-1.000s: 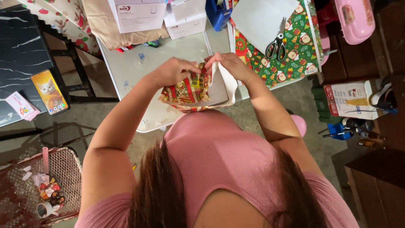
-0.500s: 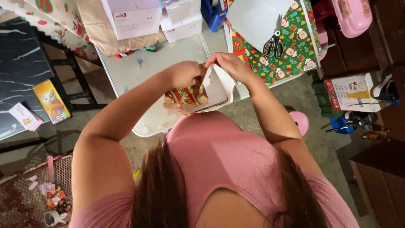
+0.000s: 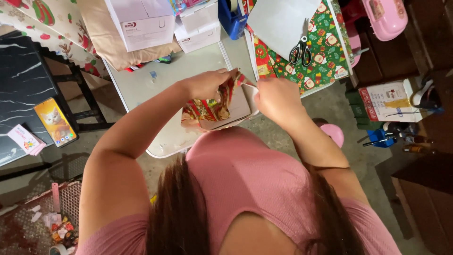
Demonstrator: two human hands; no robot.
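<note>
Head view: left hand (image 3: 205,85) and right hand (image 3: 276,97) both pinch red patterned wrapping paper (image 3: 207,108) around what looks like a box (image 3: 233,106), at near table (image 3: 141,85) edge.

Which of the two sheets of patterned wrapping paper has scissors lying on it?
The green wrapping paper spread flat on the table carries the scissors; the red-striped one is folded between both hands.
</note>
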